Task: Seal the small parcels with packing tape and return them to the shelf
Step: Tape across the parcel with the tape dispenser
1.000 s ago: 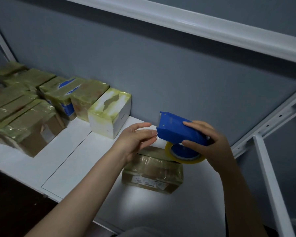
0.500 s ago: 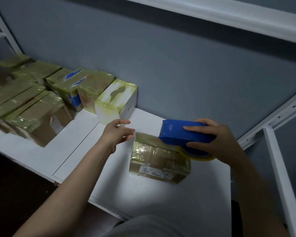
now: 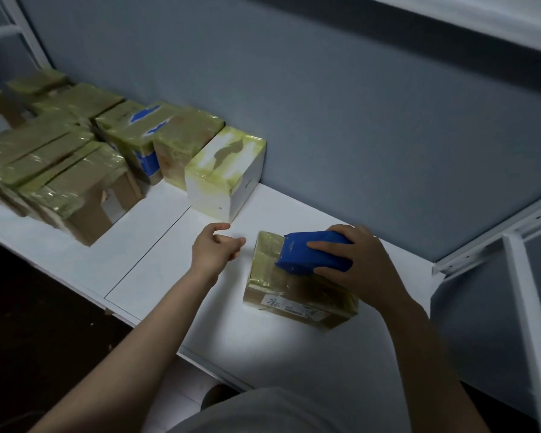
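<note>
- The grey-blue wall fills the view from nine o'clock round to three o'clock, behind everything else.
- The white shelf runs from nine o'clock down to five o'clock. A white metal post of its frame stands at four o'clock.
- A group of taped parcels, brown cartons wrapped in yellowish tape, is packed close together on the shelf at nine to ten o'clock. One of them shows blue print.
- A white parcel with yellowish tape over its top stands against the wall. It touches the group's three o'clock end and is apart from the carton being worked on.
- The small parcel lies flat on the shelf just right of centre, at about five o'clock from the white parcel. It is brown and glossy with tape.
- The right hand comes in from five o'clock. Its fingers and thumb are curled round the blue tape dispenser.
- The left hand hovers over the bare shelf at the small parcel's nine o'clock, near it but not touching. The thumb is out, the fingers are loosely curled, and it holds nothing.
- The tape dispenser rests on top of the small parcel, towards its far end, with its nose pointing to nine o'clock.
- A white label sits on the small parcel's near side, its print too small to read.
</note>
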